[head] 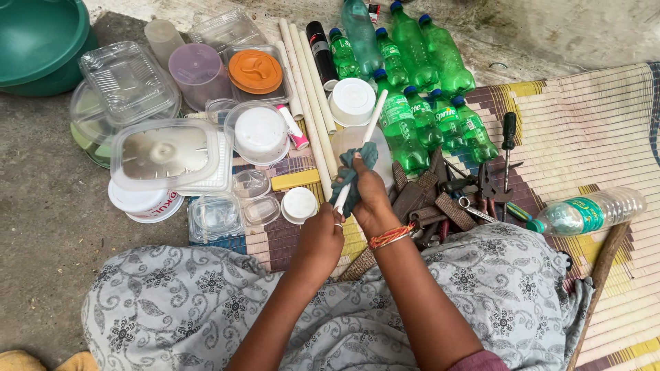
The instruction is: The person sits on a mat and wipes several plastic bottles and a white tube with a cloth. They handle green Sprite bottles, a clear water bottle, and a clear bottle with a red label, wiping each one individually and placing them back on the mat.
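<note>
My left hand (319, 240) grips the lower end of a thin white pipe (375, 115) that slants up and to the right. My right hand (372, 199) is closed around a dark teal cloth (358, 161) wrapped about the middle of that same pipe. A red and gold bangle sits on my right wrist. Both hands are above my lap, which is covered by grey patterned fabric (192, 302). Several green plastic bottles (412, 82) lie just beyond the pipe's far end.
Clear plastic containers and lids (165, 154) crowd the left. More white pipes (309, 89) lie in the middle. Hand tools (481, 185) and a clear bottle (591, 211) rest on the woven mat (591, 130) at right. A green tub (41, 41) stands top left.
</note>
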